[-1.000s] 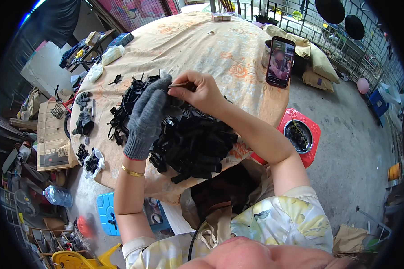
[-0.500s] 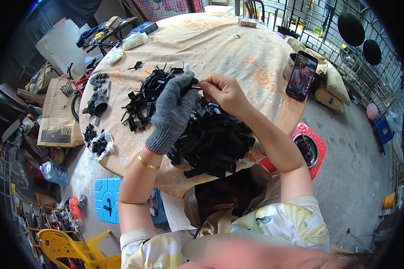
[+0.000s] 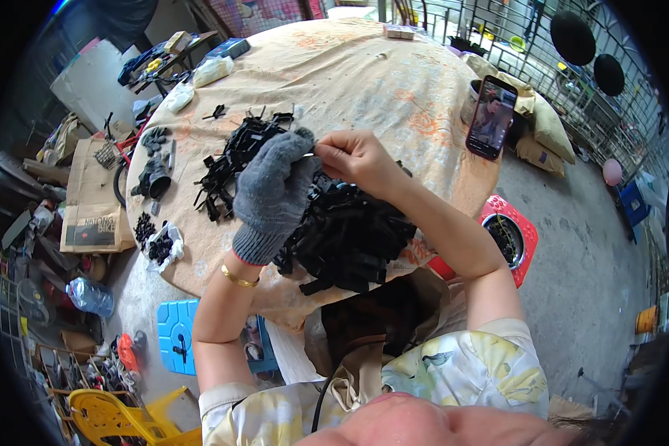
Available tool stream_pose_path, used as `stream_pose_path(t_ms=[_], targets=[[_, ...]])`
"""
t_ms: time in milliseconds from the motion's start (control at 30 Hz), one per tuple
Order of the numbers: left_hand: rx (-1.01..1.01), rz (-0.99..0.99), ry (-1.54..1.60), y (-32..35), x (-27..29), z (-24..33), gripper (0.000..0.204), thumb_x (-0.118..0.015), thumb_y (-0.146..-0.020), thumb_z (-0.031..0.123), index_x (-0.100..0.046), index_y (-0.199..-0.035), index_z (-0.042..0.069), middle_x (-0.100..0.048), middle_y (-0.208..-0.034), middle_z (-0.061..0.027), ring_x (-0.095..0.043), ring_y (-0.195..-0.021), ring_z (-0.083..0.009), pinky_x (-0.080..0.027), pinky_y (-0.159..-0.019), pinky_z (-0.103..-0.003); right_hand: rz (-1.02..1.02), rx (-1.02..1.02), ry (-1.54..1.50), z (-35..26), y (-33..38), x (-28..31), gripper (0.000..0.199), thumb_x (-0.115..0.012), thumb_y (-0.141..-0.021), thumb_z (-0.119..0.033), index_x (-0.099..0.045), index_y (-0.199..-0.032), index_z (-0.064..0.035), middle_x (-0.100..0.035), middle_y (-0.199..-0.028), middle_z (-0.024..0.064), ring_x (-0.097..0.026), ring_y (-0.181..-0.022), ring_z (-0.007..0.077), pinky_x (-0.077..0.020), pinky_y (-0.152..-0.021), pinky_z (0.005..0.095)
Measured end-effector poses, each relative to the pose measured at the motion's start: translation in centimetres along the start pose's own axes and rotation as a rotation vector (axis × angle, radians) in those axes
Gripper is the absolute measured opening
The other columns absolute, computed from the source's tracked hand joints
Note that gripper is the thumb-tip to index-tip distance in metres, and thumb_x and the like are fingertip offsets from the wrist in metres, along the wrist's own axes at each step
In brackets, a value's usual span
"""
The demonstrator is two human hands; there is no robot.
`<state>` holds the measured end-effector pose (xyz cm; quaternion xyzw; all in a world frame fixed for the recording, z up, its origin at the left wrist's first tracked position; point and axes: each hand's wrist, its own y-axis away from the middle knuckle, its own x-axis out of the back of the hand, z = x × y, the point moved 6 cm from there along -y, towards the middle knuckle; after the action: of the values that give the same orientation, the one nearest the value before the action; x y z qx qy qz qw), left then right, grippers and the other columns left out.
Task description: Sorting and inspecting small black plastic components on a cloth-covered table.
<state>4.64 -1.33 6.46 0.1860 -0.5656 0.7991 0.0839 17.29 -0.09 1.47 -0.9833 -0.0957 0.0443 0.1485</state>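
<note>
My left hand point(image 3: 275, 186), in a grey knit glove, is closed over the near part of the table, its curled fingers hiding what they hold. Right against its fingertips is my bare right hand point(image 3: 360, 162), thumb and forefinger pinched together on something too small to make out. Below both hands lies a big heap of black plastic pieces point(image 3: 357, 238) close to the table's front edge. A second pile of black parts with thin prongs point(image 3: 249, 141) spreads out behind and left of the glove. One loose black part point(image 3: 215, 112) lies farther back.
A patterned cloth point(image 3: 342, 67) covers the round table. At its left edge are a white bag of small black bits point(image 3: 175, 249) and a dark cup-shaped thing point(image 3: 154, 181). A phone point(image 3: 490, 119) stands upright at the right. A red stool point(image 3: 524, 215) and a blue stool point(image 3: 177, 323) flank me.
Both hands have shifted slightly left and remain together. The glove has turned, so more of its back shows. The piles look the same.
</note>
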Motion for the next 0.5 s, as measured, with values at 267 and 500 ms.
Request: stream_pose_path(t_ms=[267,500], targets=[[0.671,0.057,1.072,0.3,-0.4,-3.8,0.033,-0.048,-0.088,0.008,-0.042,-0.121,0.003,-0.056,-0.105,-0.0131,-0.059,-0.093,-0.0227,-0.054,-0.072,-0.033,0.162,0.401,0.323,-2.9,0.7,1.4,0.015,-0.068,-0.076,-0.008,-0.061,-0.087,-0.0018,-0.056,-0.073,-0.0011,-0.049,-0.062,0.0022,-0.0385,-0.053,0.0156],[0.834,-0.128,1.284,1.6,-2.5,-4.4,0.035,-0.05,-0.087,0.011,-0.044,-0.12,-0.001,-0.057,-0.102,-0.0138,-0.061,-0.084,-0.023,-0.055,-0.073,-0.034,0.145,0.66,0.301,-4.1,1.3,1.3,0.01,-0.068,-0.074,-0.003,-0.062,-0.082,-0.0028,-0.059,-0.08,0.0032,-0.053,-0.065,0.0038,-0.0406,-0.054,0.0156]])
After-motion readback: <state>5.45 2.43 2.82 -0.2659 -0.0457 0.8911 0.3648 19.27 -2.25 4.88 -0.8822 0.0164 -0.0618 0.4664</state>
